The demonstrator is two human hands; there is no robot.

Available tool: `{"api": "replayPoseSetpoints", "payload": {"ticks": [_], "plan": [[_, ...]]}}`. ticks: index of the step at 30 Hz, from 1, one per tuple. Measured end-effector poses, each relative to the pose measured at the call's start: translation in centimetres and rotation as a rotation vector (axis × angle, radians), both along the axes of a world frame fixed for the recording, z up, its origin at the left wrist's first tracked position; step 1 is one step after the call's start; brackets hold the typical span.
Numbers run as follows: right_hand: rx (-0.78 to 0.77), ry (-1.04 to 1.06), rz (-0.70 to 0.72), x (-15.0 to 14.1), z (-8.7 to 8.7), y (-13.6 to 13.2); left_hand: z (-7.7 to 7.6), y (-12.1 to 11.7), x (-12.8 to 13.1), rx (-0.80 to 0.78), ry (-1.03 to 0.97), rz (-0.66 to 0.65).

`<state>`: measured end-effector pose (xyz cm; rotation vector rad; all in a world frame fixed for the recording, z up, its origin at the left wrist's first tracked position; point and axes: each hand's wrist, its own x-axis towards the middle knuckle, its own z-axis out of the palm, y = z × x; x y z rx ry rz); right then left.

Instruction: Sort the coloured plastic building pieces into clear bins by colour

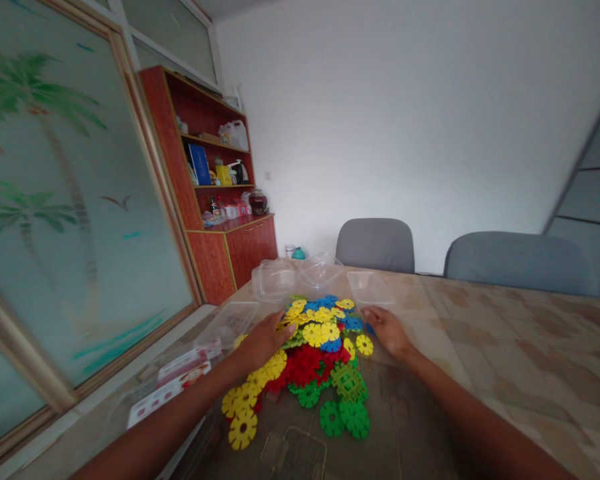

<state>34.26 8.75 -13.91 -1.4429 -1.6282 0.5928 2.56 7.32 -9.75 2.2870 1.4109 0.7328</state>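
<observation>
Your left hand (pixel 264 341) lies palm down on the left flank of the pile (pixel 314 353), fingers spread loosely over yellow discs; it closes on nothing that can be seen. Your right hand (pixel 387 330) rests at the pile's right edge, fingers curled lightly, with a blue disc (pixel 369 329) showing just under them; whether it is gripped or only touched, you cannot tell.

The pile of yellow, red, green and blue toothed discs sits on the table (pixel 505 360) directly ahead of you, between your two forearms. Green discs (pixel 343 417) and a square green piece (pixel 349 382) trail toward you from its near side; a string of yellow discs (pixel 240 410) runs off to the near left.

Beyond the pile, clear containers (pixel 293 277) stand close together, and a clear lid (pixel 370 288) lies just past your right hand. A clear tray (pixel 230 320) and a printed box (pixel 173 387) lie along the table's left edge, near your left forearm.

To your right the table surface stretches wide and bare to its far edge, where two grey chairs (pixel 376 245) stand. To your left the table edge runs close beside a glass door (pixel 55 220); a red cabinet (pixel 215 200) stands farther back.
</observation>
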Motion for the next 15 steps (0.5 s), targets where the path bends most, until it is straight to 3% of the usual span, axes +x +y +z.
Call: {"api": "replayPoseSetpoints", "payload": {"ticks": [7,15], "plan": [[0.047,-0.143,0.058,-1.8,-0.2,3.0,-0.6,1.4,1.5,-0.070,-0.031,0.050],[0.089,-0.080,0.207,-3.7,-0.3,3.5,-1.0,0.5,3.1,-0.114,-0.062,0.063]]}}
